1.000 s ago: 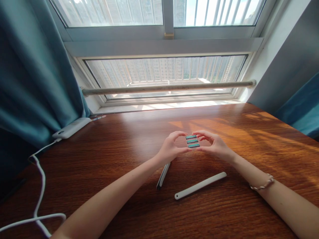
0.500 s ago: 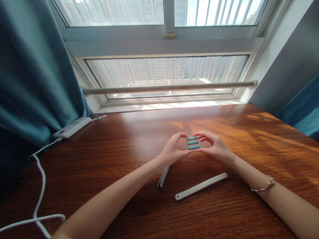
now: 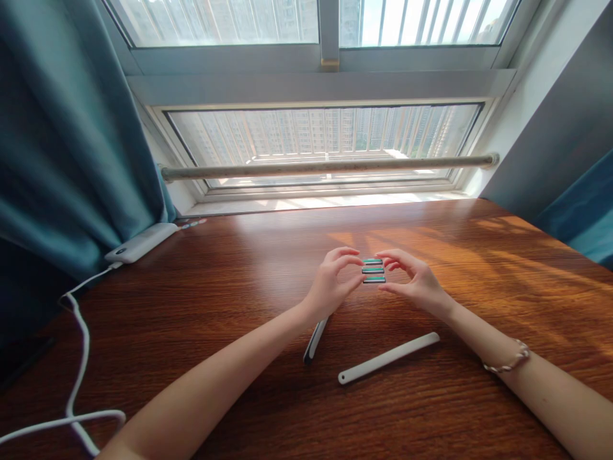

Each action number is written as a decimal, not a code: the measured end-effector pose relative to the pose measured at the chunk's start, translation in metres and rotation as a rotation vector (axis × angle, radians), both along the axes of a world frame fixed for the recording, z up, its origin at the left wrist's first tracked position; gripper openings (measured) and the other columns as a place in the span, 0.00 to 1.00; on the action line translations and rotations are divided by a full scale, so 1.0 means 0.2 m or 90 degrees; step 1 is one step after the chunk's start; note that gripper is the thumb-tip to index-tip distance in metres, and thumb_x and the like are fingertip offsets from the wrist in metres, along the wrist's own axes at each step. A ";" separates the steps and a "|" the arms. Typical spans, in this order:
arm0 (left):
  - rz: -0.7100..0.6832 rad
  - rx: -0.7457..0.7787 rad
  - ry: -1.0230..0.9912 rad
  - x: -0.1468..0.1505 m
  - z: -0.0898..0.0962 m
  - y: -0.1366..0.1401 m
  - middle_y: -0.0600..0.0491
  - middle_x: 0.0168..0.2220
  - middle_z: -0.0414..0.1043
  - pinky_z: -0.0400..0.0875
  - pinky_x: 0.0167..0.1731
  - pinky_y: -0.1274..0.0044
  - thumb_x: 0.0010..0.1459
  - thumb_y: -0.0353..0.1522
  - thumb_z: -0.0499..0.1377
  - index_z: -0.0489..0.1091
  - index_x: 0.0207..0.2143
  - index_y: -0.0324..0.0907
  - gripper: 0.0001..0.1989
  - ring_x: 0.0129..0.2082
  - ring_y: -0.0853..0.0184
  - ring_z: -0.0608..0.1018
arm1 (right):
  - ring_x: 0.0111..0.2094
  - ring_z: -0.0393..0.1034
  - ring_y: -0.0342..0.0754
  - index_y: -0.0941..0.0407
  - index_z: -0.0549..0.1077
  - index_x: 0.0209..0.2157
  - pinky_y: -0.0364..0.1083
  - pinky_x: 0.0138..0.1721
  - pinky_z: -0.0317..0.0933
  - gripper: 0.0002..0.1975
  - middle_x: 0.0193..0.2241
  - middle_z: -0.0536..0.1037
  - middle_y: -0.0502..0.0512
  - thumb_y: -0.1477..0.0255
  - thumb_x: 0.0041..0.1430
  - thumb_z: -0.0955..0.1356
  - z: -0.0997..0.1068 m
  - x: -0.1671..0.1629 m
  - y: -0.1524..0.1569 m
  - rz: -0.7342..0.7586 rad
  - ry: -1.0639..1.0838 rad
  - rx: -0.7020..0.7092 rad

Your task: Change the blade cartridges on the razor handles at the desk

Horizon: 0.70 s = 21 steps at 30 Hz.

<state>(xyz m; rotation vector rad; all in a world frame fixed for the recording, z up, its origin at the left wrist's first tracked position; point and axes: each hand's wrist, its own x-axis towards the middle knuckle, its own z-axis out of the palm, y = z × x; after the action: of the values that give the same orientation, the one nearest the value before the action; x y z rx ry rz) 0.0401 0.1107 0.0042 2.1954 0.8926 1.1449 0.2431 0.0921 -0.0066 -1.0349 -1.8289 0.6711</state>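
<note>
Three dark razor cartridges [image 3: 373,270] with green strips lie in a row, one behind another, between my two hands. My left hand [image 3: 332,278] curves in from the left, its fingertips and thumb gripping their left ends. From the right, my right hand [image 3: 414,281] frames the row, index finger at the far cartridge and thumb by the near one. Whether the cartridges touch the table or are lifted slightly, I cannot tell. A slim white handle [image 3: 389,358] with a hole at one end rests nearer to me. Under my left wrist lies a black-and-white handle [image 3: 316,340], its far end hidden.
The brown wooden table [image 3: 230,268] runs to the window sill. A white power bank [image 3: 142,244] with a white cable [image 3: 79,358] lies at the left by the blue curtain [image 3: 81,128]. A horizontal rail [image 3: 330,168] crosses in front of the window.
The razor cartridges have turned from a slight tilt to nearly straight. My left fingers and thumb have shifted along their left side; my right hand has hardly moved.
</note>
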 end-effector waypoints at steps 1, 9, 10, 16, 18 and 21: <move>0.008 0.012 0.003 0.00 0.00 0.00 0.49 0.45 0.66 0.59 0.50 0.70 0.52 0.33 0.56 0.70 0.34 0.43 0.07 0.48 0.64 0.66 | 0.38 0.67 0.50 0.52 0.66 0.46 0.50 0.40 0.62 0.26 0.42 0.71 0.56 0.68 0.42 0.72 0.00 0.00 0.00 0.001 0.000 0.001; 0.033 0.125 0.081 0.01 -0.03 0.01 0.51 0.43 0.68 0.56 0.51 0.64 0.52 0.31 0.56 0.73 0.32 0.46 0.06 0.50 0.62 0.63 | 0.37 0.67 0.49 0.53 0.65 0.46 0.50 0.39 0.63 0.27 0.41 0.71 0.56 0.67 0.43 0.72 0.00 -0.01 -0.01 0.029 -0.044 0.021; 0.035 0.135 0.093 0.01 -0.03 0.01 0.51 0.43 0.68 0.56 0.51 0.64 0.52 0.31 0.56 0.73 0.32 0.47 0.06 0.50 0.62 0.63 | 0.37 0.67 0.49 0.53 0.65 0.47 0.50 0.39 0.63 0.27 0.41 0.71 0.56 0.67 0.43 0.72 0.00 -0.01 -0.01 0.033 -0.047 0.026; 0.034 0.151 0.148 0.01 -0.04 -0.01 0.53 0.43 0.69 0.53 0.51 0.61 0.51 0.33 0.57 0.72 0.32 0.48 0.06 0.52 0.60 0.60 | 0.36 0.68 0.48 0.54 0.65 0.46 0.49 0.38 0.63 0.26 0.40 0.71 0.55 0.67 0.43 0.72 0.00 -0.02 -0.02 0.043 -0.066 0.060; 0.028 0.143 0.145 0.01 -0.04 0.00 0.53 0.42 0.69 0.55 0.51 0.62 0.51 0.33 0.57 0.72 0.29 0.47 0.04 0.51 0.61 0.62 | 0.36 0.67 0.48 0.54 0.66 0.46 0.48 0.38 0.63 0.26 0.40 0.71 0.55 0.67 0.42 0.72 0.00 -0.02 -0.02 0.043 -0.073 0.069; 0.021 0.135 0.135 0.01 -0.05 0.00 0.53 0.40 0.70 0.56 0.50 0.64 0.50 0.31 0.58 0.71 0.26 0.45 0.03 0.49 0.62 0.64 | 0.35 0.67 0.47 0.54 0.66 0.46 0.47 0.38 0.63 0.27 0.40 0.70 0.55 0.68 0.42 0.72 0.00 -0.02 -0.02 0.049 -0.076 0.072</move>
<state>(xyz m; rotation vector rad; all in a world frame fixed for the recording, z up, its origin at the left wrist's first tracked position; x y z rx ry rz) 0.0431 0.1112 -0.0058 2.5214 0.9343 1.0787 0.2389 0.0886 -0.0065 -0.9518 -1.9953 0.5550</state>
